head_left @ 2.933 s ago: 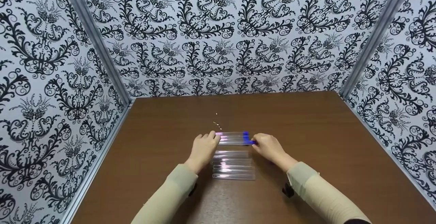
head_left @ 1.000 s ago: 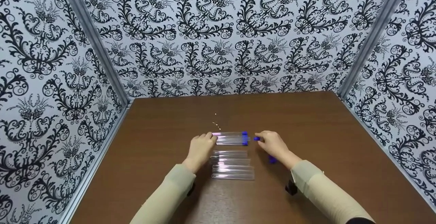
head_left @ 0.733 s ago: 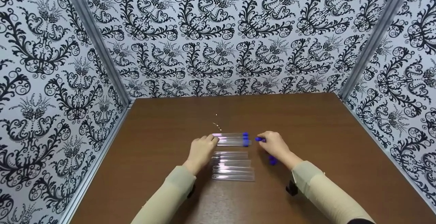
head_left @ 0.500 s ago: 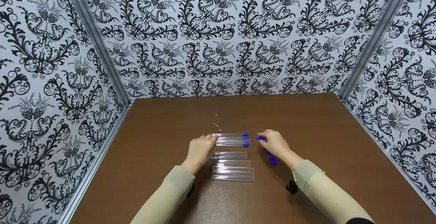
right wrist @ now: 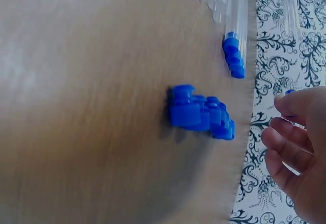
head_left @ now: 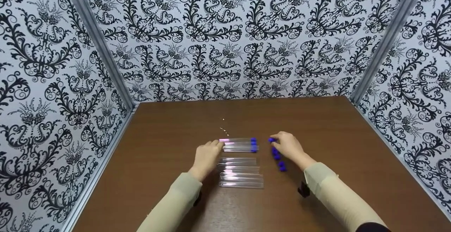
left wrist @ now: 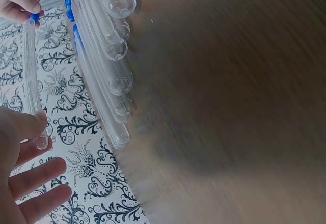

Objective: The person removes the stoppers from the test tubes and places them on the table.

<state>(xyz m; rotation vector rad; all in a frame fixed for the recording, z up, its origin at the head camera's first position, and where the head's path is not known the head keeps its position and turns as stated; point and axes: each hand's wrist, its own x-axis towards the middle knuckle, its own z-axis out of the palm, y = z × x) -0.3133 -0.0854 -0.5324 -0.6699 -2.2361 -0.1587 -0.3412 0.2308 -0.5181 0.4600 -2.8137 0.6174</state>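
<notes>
- Black-and-white scroll wallpaper (head_left: 225,41) covers the walls around a brown tabletop (head_left: 169,126), with grey metal posts (head_left: 102,41) at the corners.
- Head view: your left hand (head_left: 207,157) is beside the rounded ends of the capped tubes (head_left: 232,144), which lie side by side with blue tops to your right. Nearer you lie the uncapped tubes (head_left: 241,181), clear and roughly parallel. Your right hand (head_left: 289,145) pinches a blue cap (head_left: 271,140); just below it, the loose caps (head_left: 277,157) run in a slanting row.
- Left wrist view: you pinch a clear tube (left wrist: 30,71) near its rounded end between left thumb and finger, other fingers spread. It is raised, apart from the tubes on the tabletop. Its far end lines up with the cap in your right hand.
- Right wrist view: your right thumb mostly hides the pinched cap; your other fingers curve loosely. The raised tube's end is apart from that cap. Blue loose caps cluster on the tabletop, well apart from the uncapped tubes.
</notes>
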